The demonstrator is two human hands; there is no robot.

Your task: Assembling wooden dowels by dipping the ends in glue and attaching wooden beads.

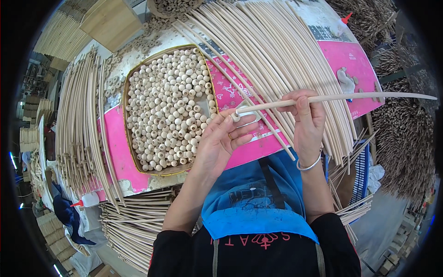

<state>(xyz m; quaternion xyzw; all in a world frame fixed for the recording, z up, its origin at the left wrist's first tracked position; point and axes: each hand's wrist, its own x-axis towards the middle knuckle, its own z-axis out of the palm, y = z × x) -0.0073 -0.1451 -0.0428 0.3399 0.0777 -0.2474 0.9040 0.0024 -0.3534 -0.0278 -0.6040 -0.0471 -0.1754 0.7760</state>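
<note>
My right hand [307, 117] is closed around a long, thin wooden dowel [360, 97], with a metal bangle at the wrist. The dowel lies nearly level, its left end close to my left hand [219, 138]. Between thumb and fingers there, I pinch a small pale wooden bead [236, 117] right by the dowel's end; whether the two touch, I cannot tell. Just left of this hand stands a shallow yellow-rimmed tray [129, 134] full of round wooden beads [170, 101] with holes. Many loose dowels [277, 55] lie side by side beyond my right hand.
On the left lie dowels with ringed or beaded ends [76, 129]. Small wooden rings [143, 44] are scattered at the back. Red-tipped bottles stand at left [90, 199] and far right [342, 25]. A pink sheet [115, 143] covers part of the table. Bundled sticks [399, 134] are stacked right.
</note>
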